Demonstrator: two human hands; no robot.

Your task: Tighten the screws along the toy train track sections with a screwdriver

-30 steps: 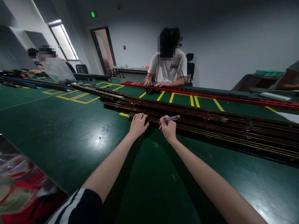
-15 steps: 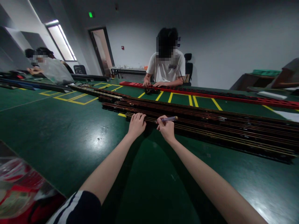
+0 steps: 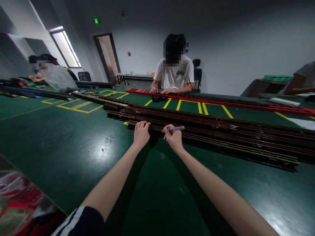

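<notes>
Long dark strips with gold and copper edges [image 3: 216,127] lie side by side across the green table [image 3: 81,141]. My left hand [image 3: 142,133] rests at the near edge of the nearest strip, its fingers curled over it; whether they grip it is partly hidden. To the right of it, my right hand [image 3: 173,137] pinches a slim pen-like tool [image 3: 176,128], held almost level, its tip pointing left over the near strip.
Across the table a person [image 3: 174,73] handles a small dark bundle [image 3: 159,97] beside a long red rail [image 3: 233,102]. Yellow tape outlines [image 3: 85,110] mark the table. Plastic-wrapped red items [image 3: 19,196] are at the lower left. Further people sit left and right.
The nearest strip has shifted left, and my left hand has moved slightly left with it. My right hand, still holding the tool, sits a little further left and lower.
</notes>
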